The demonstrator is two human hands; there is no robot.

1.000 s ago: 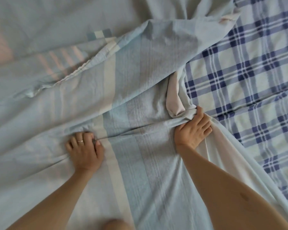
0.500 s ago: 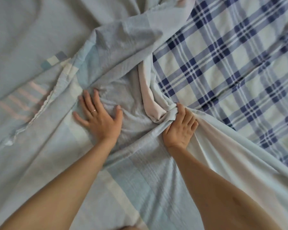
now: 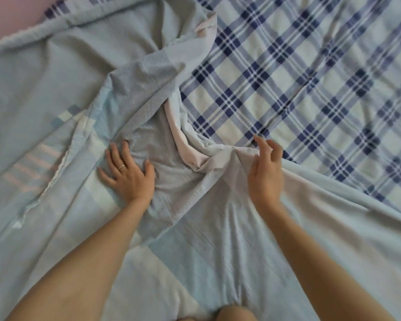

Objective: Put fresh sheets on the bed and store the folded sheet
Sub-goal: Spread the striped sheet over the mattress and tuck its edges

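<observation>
Pale blue sheet (image 3: 56, 93) rumpled across bed, plaid sheet (image 3: 310, 89) exposed upper right, left hand (image 3: 127, 174) flat and spread on sheet, pressing folds, right hand (image 3: 265, 172) loosely open, fingers curled, just above bunched sheet edge, gripping nothing

The right hand (image 3: 265, 172) is blurred, so it is not clear if its fingers (image 3: 261, 141) touch the pale blue sheet (image 3: 218, 228) or stay just above it. This sheet hides most of the plaid sheet (image 3: 299, 77) on the left and near side. Both forearms are cut by the bottom edge. A rounded skin-coloured part (image 3: 235, 313) at the bottom edge cannot be identified.
</observation>
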